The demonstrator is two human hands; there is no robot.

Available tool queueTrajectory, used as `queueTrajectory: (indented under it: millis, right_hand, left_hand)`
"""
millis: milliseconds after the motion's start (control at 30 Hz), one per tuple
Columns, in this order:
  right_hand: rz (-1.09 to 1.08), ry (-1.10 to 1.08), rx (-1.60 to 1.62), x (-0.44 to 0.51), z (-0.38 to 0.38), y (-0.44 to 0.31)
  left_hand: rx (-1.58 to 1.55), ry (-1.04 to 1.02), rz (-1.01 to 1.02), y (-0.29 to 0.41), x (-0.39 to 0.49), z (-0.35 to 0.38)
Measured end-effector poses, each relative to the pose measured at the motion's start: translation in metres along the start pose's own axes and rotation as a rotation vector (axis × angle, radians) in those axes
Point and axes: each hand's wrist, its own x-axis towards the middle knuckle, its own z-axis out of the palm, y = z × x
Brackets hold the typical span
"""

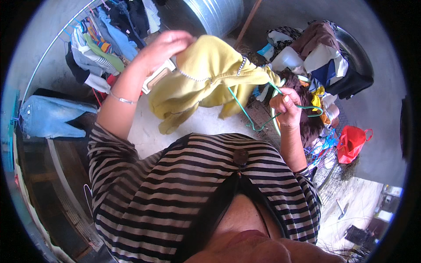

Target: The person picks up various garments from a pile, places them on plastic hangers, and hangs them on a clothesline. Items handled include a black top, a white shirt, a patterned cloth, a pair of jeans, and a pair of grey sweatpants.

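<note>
My right hand [286, 107] is closed around a green clothes hanger [241, 107], its hook pointing right. A yellow garment with dotted trim [213, 62] hangs partly over the hanger and spreads to the left of that hand. At the garment's upper left is my left hand [171, 44], blurred, with its fingers bent near the cloth; whether they grip it cannot be told. The garment's lower folds are blurred too, in front of my striped top.
Clothes on hangers [102, 42] line a rail at the upper left, with blue jeans [54, 115] below. A metal basin [357, 49] heaped with clothes stands upper right. Near it are loose hangers [324, 148] and a red bag [350, 144]. A large metal drum [217, 14] stands ahead.
</note>
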Motion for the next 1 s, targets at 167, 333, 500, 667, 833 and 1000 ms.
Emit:
queueTrajectory:
  millis: [167,333,500,667,833,1000]
  right_hand:
    - [-0.028,-0.008,-0.020,-0.012,-0.003,-0.015]
    - [-0.043,0.020,-0.116,-0.024,-0.002,-0.030]
    - [0.120,0.036,-0.491,-0.040,0.003,-0.053]
    - [0.223,0.089,-0.601,-0.055,-0.007,-0.069]
    - [0.110,0.136,-0.482,-0.086,-0.017,-0.073]
    - [0.169,0.180,-0.292,-0.103,-0.029,-0.062]
  left_hand:
    - [-0.242,-0.242,0.028,-0.016,0.003,0.018]
    - [-0.002,-0.651,0.114,-0.019,0.021,0.035]
    - [-0.391,-0.479,-0.416,-0.055,0.001,0.081]
    - [-0.635,-0.594,-0.642,-0.064,0.049,0.124]
    - [-0.660,-0.627,-0.510,-0.041,0.079,0.161]
    - [-0.322,-0.484,-0.188,-0.024,0.080,0.193]
